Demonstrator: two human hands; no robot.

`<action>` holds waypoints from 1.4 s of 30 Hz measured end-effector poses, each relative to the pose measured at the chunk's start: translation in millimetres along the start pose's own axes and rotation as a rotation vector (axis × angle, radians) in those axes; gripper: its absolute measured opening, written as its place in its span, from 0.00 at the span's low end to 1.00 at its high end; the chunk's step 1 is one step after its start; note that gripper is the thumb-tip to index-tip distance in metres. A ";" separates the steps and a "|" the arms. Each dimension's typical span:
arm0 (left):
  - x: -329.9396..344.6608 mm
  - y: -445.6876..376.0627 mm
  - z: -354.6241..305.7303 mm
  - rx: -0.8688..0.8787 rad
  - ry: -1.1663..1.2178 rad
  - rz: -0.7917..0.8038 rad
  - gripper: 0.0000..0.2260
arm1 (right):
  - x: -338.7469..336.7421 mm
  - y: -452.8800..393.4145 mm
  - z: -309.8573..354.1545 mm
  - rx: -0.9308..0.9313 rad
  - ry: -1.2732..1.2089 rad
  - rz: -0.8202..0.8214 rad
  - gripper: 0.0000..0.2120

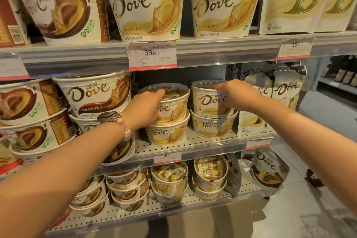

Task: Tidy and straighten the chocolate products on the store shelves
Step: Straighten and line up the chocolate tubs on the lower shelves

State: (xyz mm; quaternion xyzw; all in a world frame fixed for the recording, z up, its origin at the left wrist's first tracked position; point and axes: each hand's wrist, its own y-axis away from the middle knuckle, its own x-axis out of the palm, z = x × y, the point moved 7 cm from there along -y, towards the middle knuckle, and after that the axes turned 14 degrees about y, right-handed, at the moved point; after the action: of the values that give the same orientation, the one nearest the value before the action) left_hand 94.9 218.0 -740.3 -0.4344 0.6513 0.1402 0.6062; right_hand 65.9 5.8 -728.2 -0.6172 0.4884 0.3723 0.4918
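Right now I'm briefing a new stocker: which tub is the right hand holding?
Find the middle shelf, below the 39.90 price tag. Two stacks of yellow Dove tubs stand there; take the right stack's top tub. Unlike the left stack's top tub, the right hand grips its front.

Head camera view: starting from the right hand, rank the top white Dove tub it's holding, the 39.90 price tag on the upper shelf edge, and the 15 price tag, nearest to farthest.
From the right hand:
1. Top white Dove tub, under its fingers on the middle shelf.
2. 39.90 price tag, up and left on the upper shelf edge.
3. 15 price tag, up and right; close to the second, slightly farther.
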 end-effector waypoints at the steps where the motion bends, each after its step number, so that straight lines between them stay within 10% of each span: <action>1: 0.4 0.3 -0.1 0.002 0.002 0.007 0.17 | -0.2 0.8 1.2 -0.004 0.022 -0.027 0.25; 7: 8.9 0.1 -2.6 0.008 -0.110 0.077 0.35 | 1.7 3.5 4.8 -0.017 0.111 -0.101 0.24; 18: 13.2 -1.9 1.1 -0.049 -0.150 0.026 0.27 | 14.1 12.6 7.8 -0.078 0.057 -0.086 0.29; 26: 14.0 60.9 -47.1 0.224 0.133 -0.275 0.17 | 24.0 85.5 17.2 -0.115 -0.301 -0.494 0.20; 38: 173.5 132.6 -9.9 0.101 0.095 0.197 0.04 | 161.0 140.5 43.4 -0.097 -0.330 -0.022 0.10; 42: 220.6 121.2 18.3 -0.056 0.101 0.259 0.25 | 220.7 122.2 55.3 0.100 -0.332 0.149 0.16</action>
State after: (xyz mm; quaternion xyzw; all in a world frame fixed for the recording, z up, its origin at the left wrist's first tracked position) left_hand 42.7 214.4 -987.2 -0.3698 0.7275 0.2134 0.5371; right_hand 2.9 2.5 -978.6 -0.4842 0.4629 0.4795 0.5669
